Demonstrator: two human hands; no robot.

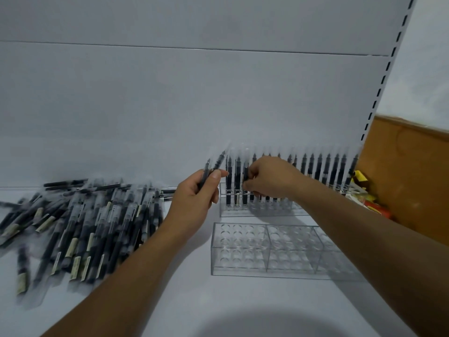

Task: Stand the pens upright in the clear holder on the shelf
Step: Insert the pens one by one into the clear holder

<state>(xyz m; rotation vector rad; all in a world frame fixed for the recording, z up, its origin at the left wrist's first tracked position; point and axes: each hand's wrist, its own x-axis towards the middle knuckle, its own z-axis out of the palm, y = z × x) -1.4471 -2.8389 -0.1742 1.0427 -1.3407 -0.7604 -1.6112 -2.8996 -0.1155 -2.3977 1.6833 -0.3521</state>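
A clear holder [224,211] stands at the back of the white shelf, with a row of several dark pens [325,169] upright in it. My right hand [269,177] pinches one upright pen [245,190] near the holder's left end. My left hand [196,193], just left of the holder, grips two pens [213,164] that point up and to the right. A large heap of loose pens [85,220] in clear sleeves lies on the shelf at the left. The picture is motion-blurred.
A second clear holder [267,249] with round holes and no pens sits in front of the first. A brown cardboard box [408,171] stands at the right, with colourful packets [371,205] beside it. A slotted shelf upright [386,69] rises at the right.
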